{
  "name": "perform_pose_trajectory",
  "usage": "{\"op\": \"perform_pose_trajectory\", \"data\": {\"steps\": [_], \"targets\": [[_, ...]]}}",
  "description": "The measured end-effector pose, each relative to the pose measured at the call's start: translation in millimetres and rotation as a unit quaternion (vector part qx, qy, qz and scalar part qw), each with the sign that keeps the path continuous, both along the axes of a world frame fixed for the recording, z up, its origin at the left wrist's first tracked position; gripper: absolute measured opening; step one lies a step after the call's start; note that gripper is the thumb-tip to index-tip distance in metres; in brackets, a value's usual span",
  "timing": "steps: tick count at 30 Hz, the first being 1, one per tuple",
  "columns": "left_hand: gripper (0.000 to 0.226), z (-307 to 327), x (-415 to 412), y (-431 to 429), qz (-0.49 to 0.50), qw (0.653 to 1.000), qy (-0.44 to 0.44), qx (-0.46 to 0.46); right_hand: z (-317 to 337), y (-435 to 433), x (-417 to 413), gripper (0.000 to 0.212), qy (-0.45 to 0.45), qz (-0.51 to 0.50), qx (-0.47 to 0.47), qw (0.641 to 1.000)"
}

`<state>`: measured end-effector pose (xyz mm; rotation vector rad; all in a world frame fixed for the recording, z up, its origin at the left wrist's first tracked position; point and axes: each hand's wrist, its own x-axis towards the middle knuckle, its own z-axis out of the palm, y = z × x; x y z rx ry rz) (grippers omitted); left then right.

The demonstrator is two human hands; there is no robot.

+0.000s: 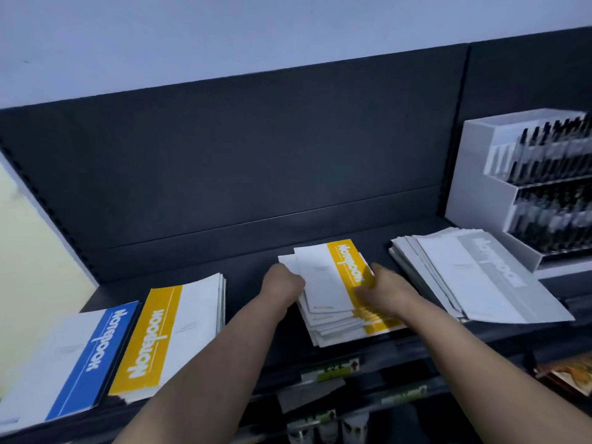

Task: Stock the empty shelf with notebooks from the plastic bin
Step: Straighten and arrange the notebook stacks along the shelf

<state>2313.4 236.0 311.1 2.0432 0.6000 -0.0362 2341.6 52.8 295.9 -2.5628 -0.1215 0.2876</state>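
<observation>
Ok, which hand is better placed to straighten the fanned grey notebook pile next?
Probably right: the right hand sits beside the grey pile; the left hand is across the middle yellow pile, farther away.

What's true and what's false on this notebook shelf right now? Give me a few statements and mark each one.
1. The left hand and the right hand both touch the middle stack. True.
2. The blue stack lies at the right end of the shelf. False: it lies at the left end, beside a yellow stack.
3. A grey stack lies to the right of the hands. True.
4. The pen display stands at the left end. False: it stands at the right end, behind the grey stack.
5. The middle stack is fanned out, not squared. True.
</observation>
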Motion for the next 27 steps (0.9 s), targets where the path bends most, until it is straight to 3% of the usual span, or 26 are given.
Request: {"op": "perform_pose_trajectory", "data": {"steps": [3,7,11,17,23,27], "targets": [[0.037,-1,11,-6,0.030,0.999,0.000,-0.033,-9,-3,3,0.059,0.004,0.032,-0.010,0.999],[0.008,-5,17,-11,0.077,0.996,0.002,-0.038,-15,-10,9,0.059,0.024,0.048,0.031,0.998],[0.014,-8,15,-15,0.089,0.991,0.014,-0.097,-17,-13,22,0.058,0.046,0.010,0.129,0.990],[0.034,-4,13,-15,0.101,0.987,0.015,-0.124,-23,-4,29,0.053,0.053,-0.004,0.136,0.989],[0.031,-1,10,-11,0.113,0.969,0.038,-0.218,-23,2,25,0.048,0.067,0.010,0.128,0.989],[0.029,2,11,-23,0.083,0.968,0.038,-0.233,-23,1,25,0.055,0.077,-0.001,0.136,0.988]]}}
